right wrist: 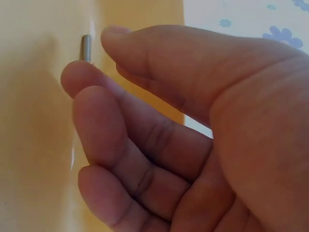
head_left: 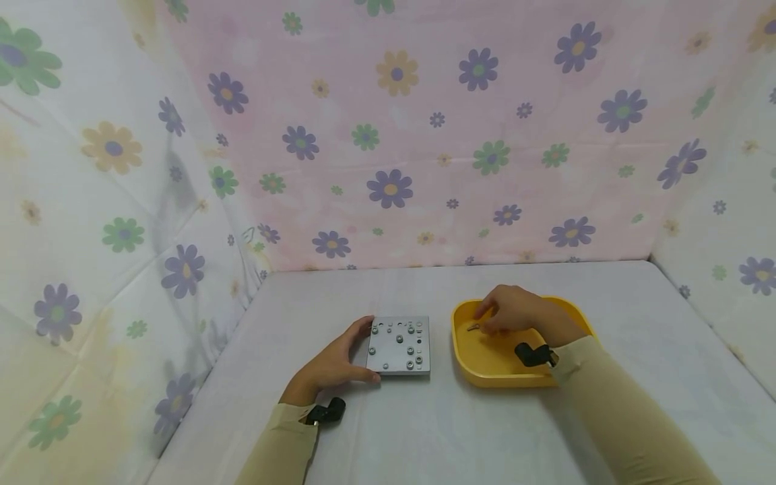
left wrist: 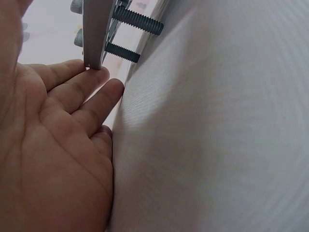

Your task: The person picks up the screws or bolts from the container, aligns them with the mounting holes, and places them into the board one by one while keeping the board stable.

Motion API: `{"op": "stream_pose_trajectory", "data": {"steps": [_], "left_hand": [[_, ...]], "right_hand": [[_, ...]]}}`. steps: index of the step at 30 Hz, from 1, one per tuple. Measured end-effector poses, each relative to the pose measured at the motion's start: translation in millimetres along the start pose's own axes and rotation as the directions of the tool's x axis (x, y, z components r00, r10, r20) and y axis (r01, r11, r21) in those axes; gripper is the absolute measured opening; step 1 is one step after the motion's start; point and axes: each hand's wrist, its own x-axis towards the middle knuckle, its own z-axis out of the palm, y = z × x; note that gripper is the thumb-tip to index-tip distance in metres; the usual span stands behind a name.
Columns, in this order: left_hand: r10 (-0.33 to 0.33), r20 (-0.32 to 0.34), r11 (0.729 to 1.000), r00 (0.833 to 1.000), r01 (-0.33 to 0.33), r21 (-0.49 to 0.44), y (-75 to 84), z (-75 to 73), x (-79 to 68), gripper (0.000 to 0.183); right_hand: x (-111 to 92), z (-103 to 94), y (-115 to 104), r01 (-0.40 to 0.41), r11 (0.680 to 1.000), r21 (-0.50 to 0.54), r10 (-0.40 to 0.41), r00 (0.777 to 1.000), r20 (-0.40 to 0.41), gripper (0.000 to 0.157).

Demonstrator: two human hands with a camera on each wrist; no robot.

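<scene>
My left hand (head_left: 339, 357) grips a square silver metal plate (head_left: 391, 364) by its left side, thumb at the near edge and fingers at the far corner. Several socket-head screws sit in the plate's holes. Below the plate, in the left wrist view, threaded screw ends (left wrist: 140, 20) stick out. My right hand (head_left: 512, 311) reaches into a yellow tray (head_left: 485, 379). A small loose screw (head_left: 473, 327) lies in there by the fingers. In the right wrist view the screw's threaded shank (right wrist: 86, 47) shows just past my index fingertip, with the thumb apart from it.
A white cloth covers the table (head_left: 388, 431). Flowered cloth walls (head_left: 424, 135) enclose its back and sides. The tray stands right of the plate with a narrow gap of tabletop between them.
</scene>
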Motion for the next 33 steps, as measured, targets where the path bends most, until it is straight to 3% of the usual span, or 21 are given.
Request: {"op": "stream_pose_trajectory", "data": {"steps": [7, 13, 21, 33], "left_hand": [[-0.008, 0.001, 1.000, 1.000, 0.008, -0.010, -0.1, 0.1, 0.1, 0.128], [0.006, 0.006, 1.000, 1.000, -0.006, 0.001, 1.2, -1.0, -0.1, 0.127], [0.008, 0.007, 1.000, 1.000, -0.008, 0.012, 1.3, -1.4, 0.0, 0.127], [0.006, 0.010, 1.000, 1.000, -0.006, 0.006, 2.0, -0.8, -1.1, 0.126]], "right_hand": [[3, 2.9, 5, -0.057, 0.998, 0.028, 0.057, 0.998, 0.024, 0.034], [8, 7.6, 5, -0.058, 0.998, 0.015, 0.057, 0.998, 0.011, 0.030], [15, 17.0, 5, -0.007, 0.999, -0.041, 0.004, 0.999, -0.052, 0.017], [20, 23.1, 2, -0.063, 0.994, -0.091, 0.054, 0.993, -0.105, 0.011]]}}
